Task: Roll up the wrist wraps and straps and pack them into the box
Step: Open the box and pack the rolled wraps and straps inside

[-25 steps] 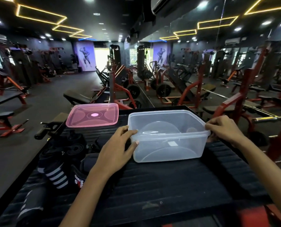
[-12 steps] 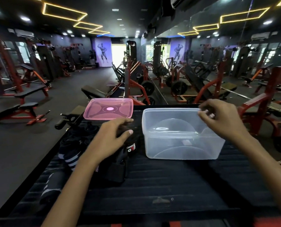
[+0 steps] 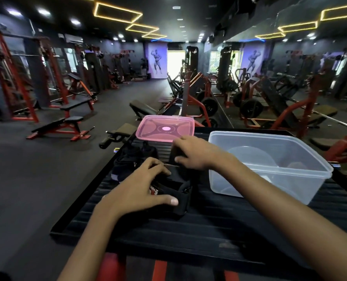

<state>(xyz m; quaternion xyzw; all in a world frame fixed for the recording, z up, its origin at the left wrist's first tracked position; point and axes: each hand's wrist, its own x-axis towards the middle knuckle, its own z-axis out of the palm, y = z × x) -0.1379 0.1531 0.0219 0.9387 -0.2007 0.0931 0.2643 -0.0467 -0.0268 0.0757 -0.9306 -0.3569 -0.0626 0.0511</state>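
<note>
- Grip: left hand (image 3: pixel 142 187) has fingers curled over the near end of a black wrist wrap (image 3: pixel 176 191) with the thumb pressed along its near side; right hand (image 3: pixel 197 153) pinches the far end of what looks like the same wrap, fingers curled over the fabric
- Left edge of the ribbed black bench pad (image 3: pixel 188 230): loose pile of dark wraps and straps (image 3: pixel 132 161), one with a pale stripe, not rolled as far as I can tell; too dark to count
- Left-centre of the pad: the held wrap, white and red lettering on its near face, lying partly folded between the two hands
- Far edge: pink lid (image 3: pixel 165 128) lying flat, just behind the right hand, off the box
- Right side of the pad: clear plastic box (image 3: pixel 270 165), open, no wraps inside that I can see
- Handling, my read: wrap is light, soft, floppy fabric, likely springy elastic, so a roll will want to unwind; not fragile, not slippery
- Where to hold: pin one end flat on the pad with one hand, roll tight from that end with the other, keep a thumb on the outer tail until it sits in the box
- Box is light and rigid; may slide on the pad if pushed
</note>
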